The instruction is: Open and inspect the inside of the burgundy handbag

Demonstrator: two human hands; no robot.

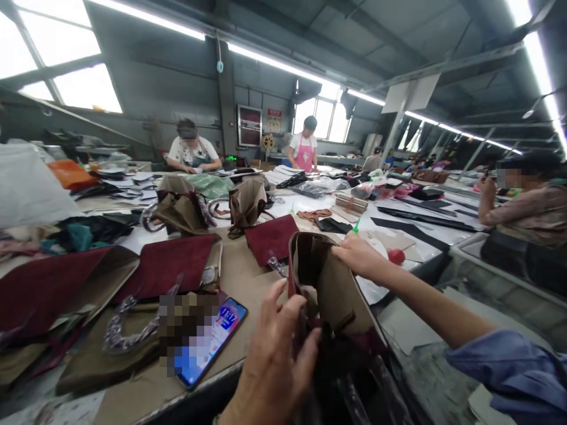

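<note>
An unfinished handbag [343, 283], with a beige lining and dark red outside, stands open-topped before me. My right hand [361, 255] pinches its upper rim on the right. My left hand [277, 339] grips the near left side, fingers and thumb curled about the bag wall; the exact contact is partly hidden. Clear plastic wrap [381, 383] hangs at the bag's lower front. Just beyond my right knuckles a green pointed tip [357, 224] sticks up; whether it touches the hand I cannot tell. A lit phone [217, 339] lies left of my left hand.
Dark red and olive bag pieces [175, 265] lie at left, one with a wrapped handle [128, 336]. Two bag bodies [248, 203] stand farther back. A red round object [396, 256] sits to the right. Several people work around the tables, one in a pink apron [305, 154].
</note>
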